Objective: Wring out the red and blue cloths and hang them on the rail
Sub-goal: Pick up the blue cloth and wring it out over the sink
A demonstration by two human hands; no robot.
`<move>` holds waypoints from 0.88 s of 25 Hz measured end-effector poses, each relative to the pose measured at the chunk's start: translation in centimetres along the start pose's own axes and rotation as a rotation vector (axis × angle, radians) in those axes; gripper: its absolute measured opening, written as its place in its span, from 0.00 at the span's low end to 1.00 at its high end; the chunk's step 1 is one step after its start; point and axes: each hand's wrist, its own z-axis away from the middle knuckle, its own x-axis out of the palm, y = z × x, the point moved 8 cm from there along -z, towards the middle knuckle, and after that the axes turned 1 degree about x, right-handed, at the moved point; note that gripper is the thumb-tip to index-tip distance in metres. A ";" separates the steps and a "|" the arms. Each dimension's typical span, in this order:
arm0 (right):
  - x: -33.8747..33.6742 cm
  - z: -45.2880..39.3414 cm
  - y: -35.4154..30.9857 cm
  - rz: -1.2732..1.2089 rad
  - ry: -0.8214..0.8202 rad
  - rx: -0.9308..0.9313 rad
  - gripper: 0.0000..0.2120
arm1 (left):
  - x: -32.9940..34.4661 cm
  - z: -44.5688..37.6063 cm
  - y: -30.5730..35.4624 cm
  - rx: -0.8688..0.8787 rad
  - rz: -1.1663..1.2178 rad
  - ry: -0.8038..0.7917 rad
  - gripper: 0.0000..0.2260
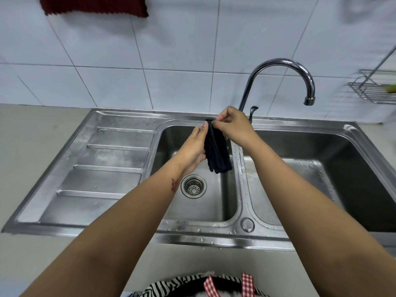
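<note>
The fingertips of the right hand were pinched together on the top edge of the blue cloth, thumb and forefinger closed on the fabric while the other fingers curled behind. The left hand lay against the left side of the same cloth, its fingers pointing up along the fabric and touching it near the top; whether they were closed round the cloth or only pressed flat to it could not be told from this angle. The cloth, so dark that it looked almost black, hung down between the two hands in loose vertical folds, its lower hem free in the air.

Both hands and the cloth were held above the left basin of a steel double sink, just left of the ridge that divides the basins. The round drain strainer sat in the basin floor below the cloth's hem. Water drops lay on the divider and on the front rim. The right basin stood beside it, and the ribbed draining board ran off to the left.

Behind the right hand rose the curved tap, its spout turned over the right basin. The white tiled wall stood behind the sink. High on it at the upper left hung the red cloth, only its lower part in view, well apart from the hands. At the far right a wire rack was fixed to the wall.
</note>
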 end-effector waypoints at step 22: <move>7.7 5.8 5.8 -0.950 -0.739 0.774 0.08 | -4.3 0.2 1.1 0.185 -1.144 0.110 0.28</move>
